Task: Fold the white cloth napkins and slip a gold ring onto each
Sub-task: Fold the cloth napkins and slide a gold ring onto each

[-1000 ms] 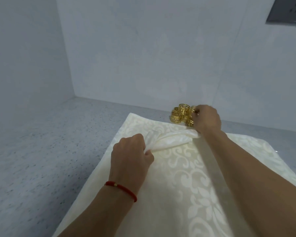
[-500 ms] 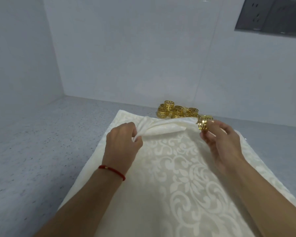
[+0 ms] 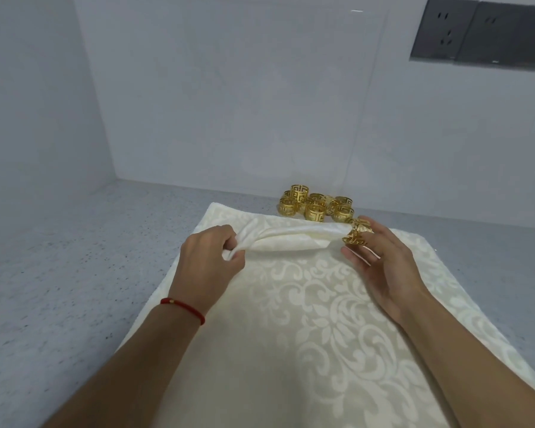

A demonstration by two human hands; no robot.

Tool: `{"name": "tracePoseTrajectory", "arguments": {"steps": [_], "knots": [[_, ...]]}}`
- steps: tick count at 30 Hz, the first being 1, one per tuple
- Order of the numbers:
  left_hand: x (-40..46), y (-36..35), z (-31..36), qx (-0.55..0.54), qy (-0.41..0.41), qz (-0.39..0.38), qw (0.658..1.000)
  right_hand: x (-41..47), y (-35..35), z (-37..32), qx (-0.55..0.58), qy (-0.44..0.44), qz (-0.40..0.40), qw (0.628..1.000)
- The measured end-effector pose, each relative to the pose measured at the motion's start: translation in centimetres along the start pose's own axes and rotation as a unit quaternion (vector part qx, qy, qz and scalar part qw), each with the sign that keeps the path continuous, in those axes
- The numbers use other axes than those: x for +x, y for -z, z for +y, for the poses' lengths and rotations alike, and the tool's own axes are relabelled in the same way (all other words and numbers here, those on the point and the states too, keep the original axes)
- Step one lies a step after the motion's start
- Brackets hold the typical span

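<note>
Left hand (image 3: 209, 257) gripping one end of a rolled white napkin (image 3: 291, 237), right hand (image 3: 380, 257) holding a gold ring (image 3: 357, 232) at the other, spare rings (image 3: 317, 205) clustered on the grey worktop (image 3: 74, 257) behind

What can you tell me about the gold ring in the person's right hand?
The gold ring is a shiny metal band with cut-out fret patterning. The right hand pinches it between thumb and fingers, its opening facing the tip of the rolled napkin, which meets or just enters it. It hangs above the flat napkin, in front of the pile of rings.
</note>
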State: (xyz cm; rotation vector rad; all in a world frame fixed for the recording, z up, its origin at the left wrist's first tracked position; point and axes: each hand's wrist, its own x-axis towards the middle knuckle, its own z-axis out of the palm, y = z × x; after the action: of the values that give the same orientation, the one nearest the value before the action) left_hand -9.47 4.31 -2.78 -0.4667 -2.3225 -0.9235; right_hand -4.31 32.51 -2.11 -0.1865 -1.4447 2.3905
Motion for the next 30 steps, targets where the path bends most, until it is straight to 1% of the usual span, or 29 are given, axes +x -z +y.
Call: {"name": "tracePoseTrajectory", "arguments": {"steps": [2, 5, 7, 8, 9, 10, 12, 13, 14, 15, 16, 19, 21, 22, 23, 26, 27, 30], "knots": [[0.0, -0.1, 0.0, -0.003, -0.004, -0.005, 1.000, 0.0, 0.1, 0.0, -0.014, -0.009, -0.016, 1.000], [0.0, -0.1, 0.1, -0.004, -0.002, -0.009, 1.000, -0.4, -0.3, 0.1, -0.060, -0.020, -0.062, 0.996], [-0.1, -0.1, 0.1, -0.003, 0.002, -0.002, 1.000, -0.7, -0.5, 0.0, -0.091, -0.013, -0.084, 0.992], [-0.1, 0.0, 0.1, -0.002, 0.003, 0.001, 1.000, -0.9, -0.6, 0.0, -0.123, -0.002, -0.092, 0.988], [-0.1, 0.1, 0.1, -0.003, 0.002, 0.001, 1.000, -1.1, -0.7, -0.1, -0.186, 0.024, -0.095, 0.978], [-0.1, 0.1, 0.1, -0.004, 0.000, -0.001, 1.000, -1.3, -0.7, -0.1, -0.276, 0.069, -0.097, 0.954], [0.0, 0.0, 0.0, -0.003, -0.005, -0.008, 1.000, -1.7, -1.0, -0.1, -0.438, 0.173, -0.110, 0.875], [0.0, 0.0, 0.0, -0.001, -0.006, -0.010, 1.000, -1.7, -1.2, -0.1, -0.480, 0.215, -0.113, 0.843], [0.0, 0.0, 0.0, -0.001, -0.006, -0.011, 1.000, -1.6, -1.3, -0.1, -0.489, 0.241, -0.115, 0.831], [0.0, 0.0, -0.1, -0.002, -0.005, -0.012, 1.000, -1.5, -1.2, 0.0, -0.480, 0.247, -0.116, 0.834], [-0.1, 0.0, -0.1, -0.002, -0.004, -0.013, 1.000, -1.4, -1.1, 0.1, -0.463, 0.236, -0.117, 0.846], [-0.1, 0.0, -0.1, -0.001, -0.009, -0.013, 1.000, -1.4, -0.8, -0.2, -0.408, 0.141, -0.123, 0.894], [-0.1, -0.1, -0.1, -0.001, -0.015, -0.011, 1.000, -1.5, -0.8, -0.6, -0.392, 0.120, -0.138, 0.902], [0.0, -0.1, 0.0, -0.005, -0.019, -0.013, 1.000, -1.5, -0.9, -0.8, -0.403, 0.130, -0.151, 0.893], [-0.1, -0.1, 0.0, -0.008, -0.023, -0.015, 1.000, -1.6, -0.9, -0.9, -0.434, 0.148, -0.159, 0.874], [-0.1, -0.2, 0.0, -0.006, -0.031, -0.025, 0.999, -1.7, -1.2, -0.7, -0.564, 0.198, -0.156, 0.786], [-0.1, -0.2, 0.0, -0.004, -0.033, -0.025, 0.999, -1.7, -1.3, -0.7, -0.599, 0.221, -0.152, 0.755], [-0.2, -0.3, 0.3, 0.005, -0.040, -0.026, 0.999, -1.7, -1.4, -0.4, -0.670, 0.327, -0.147, 0.650]]}}
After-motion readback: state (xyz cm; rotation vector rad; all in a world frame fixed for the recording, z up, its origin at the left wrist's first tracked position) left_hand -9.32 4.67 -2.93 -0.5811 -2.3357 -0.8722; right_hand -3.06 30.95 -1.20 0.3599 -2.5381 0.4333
